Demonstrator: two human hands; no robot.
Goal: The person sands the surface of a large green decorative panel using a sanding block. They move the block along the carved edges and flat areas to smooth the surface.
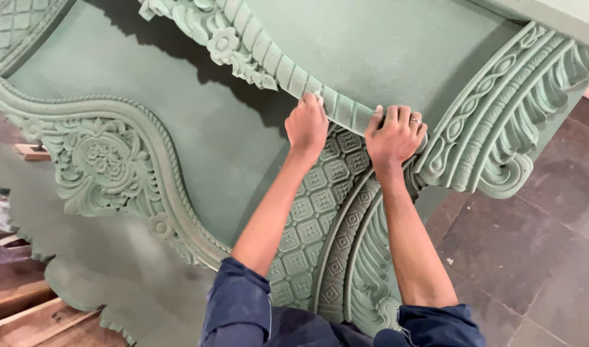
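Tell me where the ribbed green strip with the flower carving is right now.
In the head view, the ribbed green strip runs from top centre down to mid-frame, its lower end gripped between the left hand and the right hand, above the lattice-patterned panel.

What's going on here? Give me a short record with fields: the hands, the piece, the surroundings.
Left hand: pressed on the ribbed green trim strip, fingers curled over its end.
Right hand: gripping the same strip end, ring on one finger.
Piece: large green carved panel with floral scrollwork and a lattice band.
Surroundings: grey stone floor at right, wooden planks at lower left.
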